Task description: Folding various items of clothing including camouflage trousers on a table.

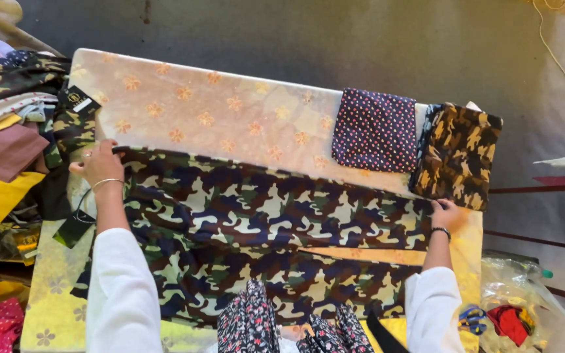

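Note:
A long piece of camouflage cloth (256, 222) in green, brown, navy and cream lies spread across the table (217, 111). My left hand (99, 163), with a thin bangle on the wrist, grips the cloth's far left corner. My right hand (446, 214), with a dark wrist band, holds the cloth's far right end next to the brown camouflage piece. Both arms wear white sleeves. The cloth's near part hangs over the table's front edge toward me.
A folded dotted navy cloth (375, 129) and a folded brown camouflage cloth (458, 154) lie at the table's right end. A heap of mixed fabrics (8, 144) is piled at the left. Black tags (78, 99) lie near it. A clear bag (511, 314) with scissors and red scraps sits at the lower right.

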